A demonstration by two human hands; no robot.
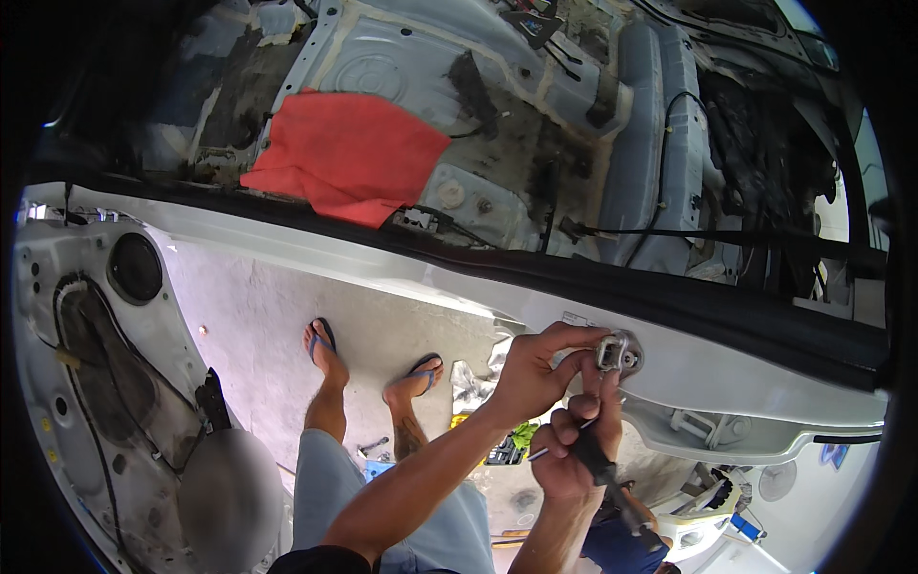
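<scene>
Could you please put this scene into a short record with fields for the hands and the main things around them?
Left hand: fingers at the metal fitting; firm grip or mere touch unclear
Right hand: closed around a dark-handled tool
Fitting placement: against the white car body
Red cloth: spread inside the stripped car interior
Car door: open, at the left
Footwear: flip-flops on the floor

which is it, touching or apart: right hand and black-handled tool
Touching. The head view shows the right hand with its fingers curled around the black-handled tool.
</scene>
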